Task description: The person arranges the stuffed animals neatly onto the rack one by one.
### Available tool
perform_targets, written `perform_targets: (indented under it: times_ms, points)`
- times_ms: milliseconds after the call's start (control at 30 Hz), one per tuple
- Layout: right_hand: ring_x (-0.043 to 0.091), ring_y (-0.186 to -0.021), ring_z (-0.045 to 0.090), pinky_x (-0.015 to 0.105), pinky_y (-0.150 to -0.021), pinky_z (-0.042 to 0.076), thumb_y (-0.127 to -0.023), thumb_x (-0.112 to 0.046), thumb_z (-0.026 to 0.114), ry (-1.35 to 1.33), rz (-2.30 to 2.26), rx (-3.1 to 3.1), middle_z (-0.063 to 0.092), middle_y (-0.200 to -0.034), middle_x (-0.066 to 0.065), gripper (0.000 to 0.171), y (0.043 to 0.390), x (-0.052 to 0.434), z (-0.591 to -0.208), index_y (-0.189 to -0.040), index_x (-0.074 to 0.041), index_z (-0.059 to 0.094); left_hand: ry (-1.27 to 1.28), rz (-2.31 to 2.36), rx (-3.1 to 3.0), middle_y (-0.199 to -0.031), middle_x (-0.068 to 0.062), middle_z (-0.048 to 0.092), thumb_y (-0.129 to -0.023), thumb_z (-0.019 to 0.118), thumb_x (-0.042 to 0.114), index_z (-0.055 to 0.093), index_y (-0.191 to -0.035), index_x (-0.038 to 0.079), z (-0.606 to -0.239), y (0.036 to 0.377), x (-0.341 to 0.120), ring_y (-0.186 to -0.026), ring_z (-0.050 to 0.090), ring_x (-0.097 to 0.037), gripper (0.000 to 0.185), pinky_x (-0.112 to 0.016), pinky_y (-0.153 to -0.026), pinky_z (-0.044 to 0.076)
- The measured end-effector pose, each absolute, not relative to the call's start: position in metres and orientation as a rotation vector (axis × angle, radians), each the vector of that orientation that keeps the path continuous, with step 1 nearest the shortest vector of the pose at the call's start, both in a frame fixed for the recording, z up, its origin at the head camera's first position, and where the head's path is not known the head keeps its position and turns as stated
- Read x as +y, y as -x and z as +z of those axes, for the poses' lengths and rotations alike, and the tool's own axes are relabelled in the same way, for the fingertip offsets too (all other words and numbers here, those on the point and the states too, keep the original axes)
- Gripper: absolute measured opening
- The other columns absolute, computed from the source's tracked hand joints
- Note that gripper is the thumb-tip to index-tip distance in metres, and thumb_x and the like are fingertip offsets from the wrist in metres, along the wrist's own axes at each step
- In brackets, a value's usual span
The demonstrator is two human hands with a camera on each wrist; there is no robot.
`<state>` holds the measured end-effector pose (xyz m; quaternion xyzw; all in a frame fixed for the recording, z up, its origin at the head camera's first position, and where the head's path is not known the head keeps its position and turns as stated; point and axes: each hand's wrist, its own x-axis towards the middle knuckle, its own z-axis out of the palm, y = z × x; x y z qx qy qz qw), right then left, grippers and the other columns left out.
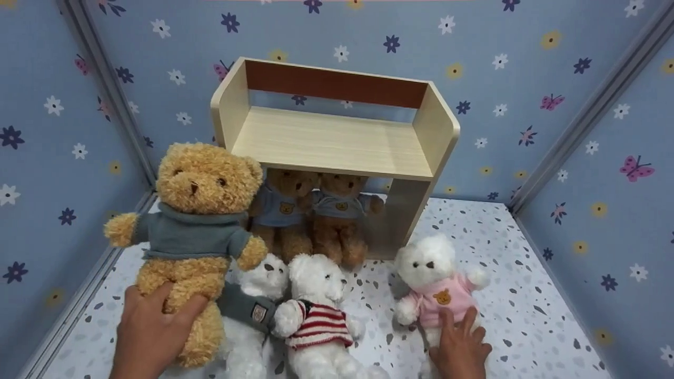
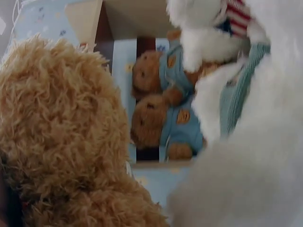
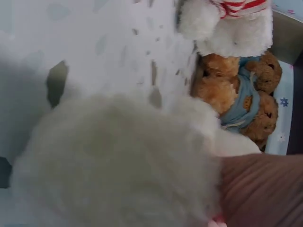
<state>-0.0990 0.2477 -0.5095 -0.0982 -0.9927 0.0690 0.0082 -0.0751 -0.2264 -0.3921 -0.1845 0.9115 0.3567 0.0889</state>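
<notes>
My left hand point(image 1: 158, 316) grips the legs of a big tan teddy bear point(image 1: 195, 221) in a grey-blue sweater and holds it upright at the left; its curly fur point(image 2: 61, 132) fills the left wrist view. My right hand point(image 1: 459, 337) holds the lower body of a small white bear in a pink sweater point(image 1: 434, 284), which stands upright at the right. Up close, that bear's white fur point(image 3: 118, 161) covers the right wrist view. Between the hands lie a white bear in a red-striped sweater point(image 1: 316, 310) and a white bear in a grey sweater point(image 1: 253, 300).
A light wooden shelf point(image 1: 331, 142) stands at the back against the flowered wall. Two brown bears in blue shirts point(image 1: 310, 216) sit side by side under it. The speckled floor point(image 1: 526, 295) is walled in on the left, back and right.
</notes>
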Motion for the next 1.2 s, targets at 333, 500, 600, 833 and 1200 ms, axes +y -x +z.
perform_targets:
  times_ms: [333,500,600,833,1200]
  points:
    - [0.066,-0.103,0.033,0.074,-0.074,0.035,-0.076,-0.033,0.078,0.498,0.347,-3.073,0.01,-0.132,0.038,0.072,0.097,0.248,-0.505,-0.133,-0.01,0.041,0.443,1.153,2.645,-0.137,-0.044,0.016,-0.076,0.058,0.072,0.048,-0.134,-0.007,-0.403,0.065,-0.155,-0.115,0.04,-0.059,0.098,-0.067,-0.089,0.038]
    - [0.06,-0.124,0.016,0.075,-0.092,0.021,-0.077,-0.037,0.076,0.436,0.374,-3.053,0.013,-0.14,0.035,0.067,0.094,0.233,-0.488,-0.131,-0.009,0.047,0.409,1.215,2.589,-0.142,-0.046,0.007,-0.074,0.061,0.07,0.052,-0.133,-0.003,-0.402,0.065,-0.122,-0.124,0.029,-0.063,0.094,-0.067,-0.093,0.036]
    - [0.051,-0.127,0.021,0.07,-0.096,0.02,-0.079,-0.032,0.077,0.255,0.46,-2.908,0.025,-0.138,0.029,0.057,0.085,0.219,-0.473,-0.125,-0.01,0.052,0.391,1.253,2.622,-0.142,-0.044,0.014,-0.074,0.065,0.066,0.057,-0.129,0.0,-0.4,0.064,-0.102,-0.118,0.039,-0.06,0.087,-0.065,-0.09,0.039]
    - [0.015,-0.104,0.056,0.03,-0.079,0.051,-0.079,-0.007,0.076,-0.46,0.84,-2.372,0.055,-0.119,-0.001,0.045,0.054,0.176,-0.419,-0.119,-0.017,0.06,0.395,1.342,2.757,-0.127,-0.023,0.035,-0.069,0.072,0.059,0.066,-0.12,0.009,-0.397,0.064,-0.06,-0.098,0.055,-0.037,0.072,-0.053,-0.083,0.047]
    - [0.023,-0.125,0.048,0.042,-0.102,0.041,-0.101,-0.031,0.045,-0.614,1.133,-2.717,0.049,-0.135,0.001,0.051,0.04,0.122,-0.392,-0.147,-0.018,0.027,0.214,1.441,2.952,-0.12,-0.025,0.037,-0.072,0.077,0.043,0.071,-0.097,0.011,-0.416,0.064,-0.014,-0.101,0.049,-0.036,0.041,-0.049,-0.082,0.046]
